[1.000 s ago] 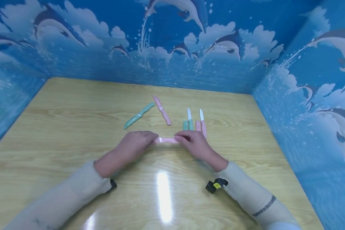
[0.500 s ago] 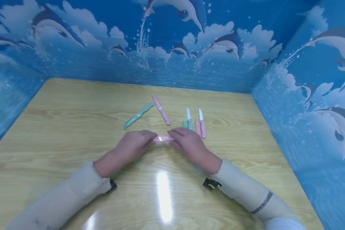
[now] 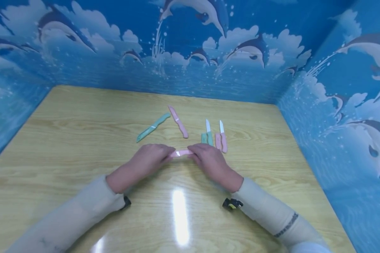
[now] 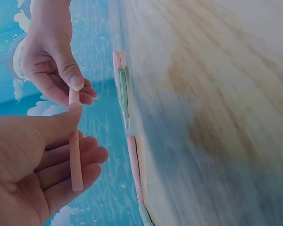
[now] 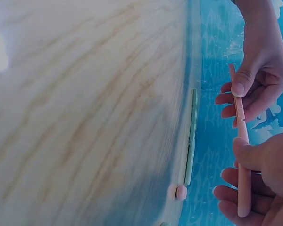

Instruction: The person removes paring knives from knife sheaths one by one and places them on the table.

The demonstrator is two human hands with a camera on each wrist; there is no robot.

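Observation:
A pink knife (image 3: 184, 152) is held sideways between both hands, its blade covered by a pink sheath (image 4: 75, 162). My left hand (image 3: 150, 156) pinches the sheath between thumb and fingers. With thumb and fingers, my right hand (image 3: 210, 160) grips the handle (image 5: 244, 193). A small pale strip shows where sheath and handle meet. Both wrist views show the knife raised off the tabletop. Behind the hands lie a green sheathed knife (image 3: 150, 130) and another pink sheathed knife (image 3: 178, 122).
Right of these, a green knife (image 3: 209, 136) and a pink knife (image 3: 223, 140) lie with bare blades pointing away. Beside them are a green sheath (image 3: 204, 137) and a pink sheath (image 3: 217, 140). Blue dolphin-printed walls (image 3: 177, 79) border the wooden table (image 3: 82, 126).
My right hand has shifted left along the handle, nearer the sheath, so less of the handle shows. The left hand keeps nearly the same place. The knives on the table have not moved.

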